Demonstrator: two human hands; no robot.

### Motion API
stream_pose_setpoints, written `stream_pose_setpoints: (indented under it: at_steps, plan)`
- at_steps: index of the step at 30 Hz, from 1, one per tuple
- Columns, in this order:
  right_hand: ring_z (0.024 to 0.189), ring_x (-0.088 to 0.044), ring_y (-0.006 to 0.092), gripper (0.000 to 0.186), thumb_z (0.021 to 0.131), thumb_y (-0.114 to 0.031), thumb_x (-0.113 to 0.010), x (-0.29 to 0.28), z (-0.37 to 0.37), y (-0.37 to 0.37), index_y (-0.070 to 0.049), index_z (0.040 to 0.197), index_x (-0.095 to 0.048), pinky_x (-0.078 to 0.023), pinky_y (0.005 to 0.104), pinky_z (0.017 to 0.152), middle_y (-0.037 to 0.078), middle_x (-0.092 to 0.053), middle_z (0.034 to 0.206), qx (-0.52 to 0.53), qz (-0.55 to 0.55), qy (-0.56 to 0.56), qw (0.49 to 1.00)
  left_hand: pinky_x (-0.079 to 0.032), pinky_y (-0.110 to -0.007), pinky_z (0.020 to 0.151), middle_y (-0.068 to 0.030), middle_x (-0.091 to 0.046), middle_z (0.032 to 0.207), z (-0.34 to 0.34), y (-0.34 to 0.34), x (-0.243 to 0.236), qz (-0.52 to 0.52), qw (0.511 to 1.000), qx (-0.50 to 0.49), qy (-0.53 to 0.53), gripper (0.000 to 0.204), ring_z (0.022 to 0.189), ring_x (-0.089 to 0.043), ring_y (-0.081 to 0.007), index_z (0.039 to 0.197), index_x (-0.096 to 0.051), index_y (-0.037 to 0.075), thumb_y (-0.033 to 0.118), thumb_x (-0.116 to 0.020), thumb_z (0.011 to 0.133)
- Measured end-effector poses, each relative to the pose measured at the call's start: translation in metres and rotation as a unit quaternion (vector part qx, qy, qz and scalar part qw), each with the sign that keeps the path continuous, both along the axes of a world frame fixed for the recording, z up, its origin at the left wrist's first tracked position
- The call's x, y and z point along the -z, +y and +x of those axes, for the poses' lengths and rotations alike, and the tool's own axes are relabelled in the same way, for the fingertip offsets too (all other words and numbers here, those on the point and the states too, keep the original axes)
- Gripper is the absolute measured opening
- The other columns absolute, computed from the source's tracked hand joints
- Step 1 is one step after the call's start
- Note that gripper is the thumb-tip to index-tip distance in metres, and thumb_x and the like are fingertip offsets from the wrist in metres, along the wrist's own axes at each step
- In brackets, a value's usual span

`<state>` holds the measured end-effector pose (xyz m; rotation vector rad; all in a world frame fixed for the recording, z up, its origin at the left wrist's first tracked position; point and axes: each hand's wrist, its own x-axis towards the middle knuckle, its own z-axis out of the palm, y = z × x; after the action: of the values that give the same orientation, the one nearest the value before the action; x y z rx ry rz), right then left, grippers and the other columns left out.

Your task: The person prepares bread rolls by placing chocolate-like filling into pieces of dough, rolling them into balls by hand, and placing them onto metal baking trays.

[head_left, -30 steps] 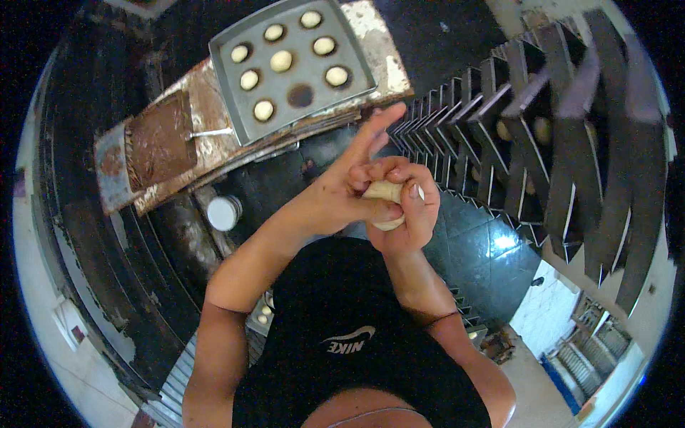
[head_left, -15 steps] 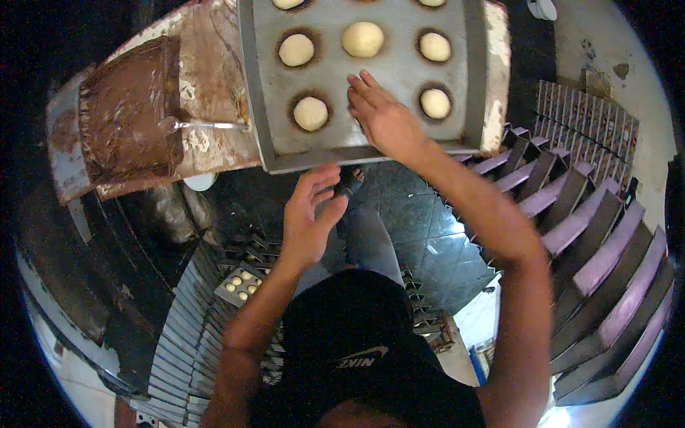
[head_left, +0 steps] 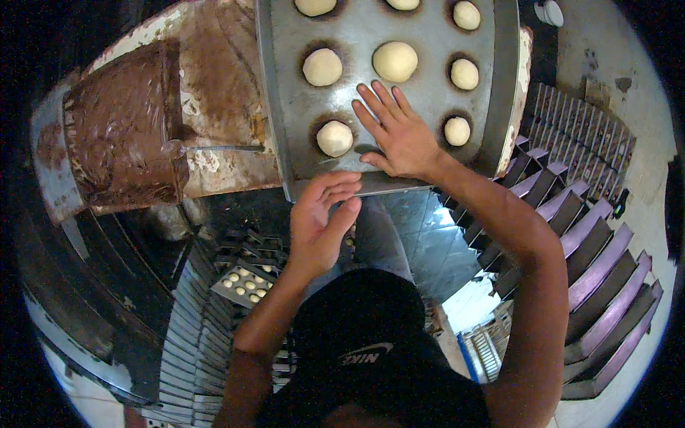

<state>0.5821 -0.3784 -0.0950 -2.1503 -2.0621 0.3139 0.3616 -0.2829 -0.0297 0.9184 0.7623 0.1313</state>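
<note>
A metal baking tray (head_left: 277, 135) holds several round pale dough balls, each ringed by a dark patch. My right hand (head_left: 403, 139) lies flat over the tray's front middle, fingers spread. Whether dough sits under its palm is hidden. Just beyond its fingertips is a larger dough ball (head_left: 394, 61). To its left sits the front left dough ball (head_left: 335, 138), and to its right the front right dough ball (head_left: 457, 131). At the tray's front edge my left hand (head_left: 325, 221) is raised, fingers loosely bent and thumb apart, with nothing visible in it.
The tray rests on a worn table (head_left: 221, 93). A brown, shiny covered slab (head_left: 121, 128) and a thin rod (head_left: 221, 148) lie left of it. Slatted racks (head_left: 596, 250) stand close on the right. Another rack (head_left: 189, 357) at lower left bears a small dough tray (head_left: 238, 297).
The tray appears lower and further right in view. My right hand has flattened and spread its fingers. My left hand remains by the front edge.
</note>
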Motion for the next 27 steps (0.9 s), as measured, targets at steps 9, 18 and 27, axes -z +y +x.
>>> stream_pose_setpoints:
  at_steps: [9, 18, 27]
  plan:
    - [0.147, -0.044, 0.0349, 0.053, 0.1, -0.041, -0.054, 0.008, 0.016, -0.017, -0.004, 0.138, -0.06, -0.038, 0.0465, 0.12, 0.014, -0.05, 0.155, -0.023, 0.009, 0.169, 0.985, -0.036, -0.038, 0.114, -0.0127, -0.05, 0.153, 0.08, -0.049, 0.055, -0.232, 0.953, -0.186, 0.057, 0.054, 0.138, -0.048, -0.0253, 0.15, -0.045, 0.001, 0.028, -0.056, 0.105]
    - [0.097, -0.063, 0.0406, 0.041, 0.087, -0.031, -0.077, 0.015, 0.073, 0.025, 0.0, 0.112, -0.064, -0.05, 0.0508, 0.089, 0.02, -0.067, 0.108, 0.258, 0.234, 0.053, 0.936, -0.04, -0.041, 0.116, -0.0153, -0.06, 0.14, 0.013, -0.049, -0.01, 0.069, 0.997, -0.033, -0.023, 0.043, 0.134, -0.055, -0.0255, 0.137, -0.054, -0.001, 0.011, -0.068, 0.098]
    - [0.089, -0.064, 0.0174, 0.02, 0.097, -0.018, -0.07, -0.106, -0.188, -0.07, 0.0, 0.096, -0.062, -0.052, 0.0318, 0.079, 0.008, -0.067, 0.098, 0.473, 0.227, 0.602, 0.601, -0.046, -0.031, 0.06, -0.0029, -0.064, 0.077, -0.017, -0.071, -0.022, 0.3, 0.938, -0.165, 0.054, 0.018, 0.068, -0.056, -0.0105, 0.088, -0.062, 0.002, 0.016, -0.063, 0.101]
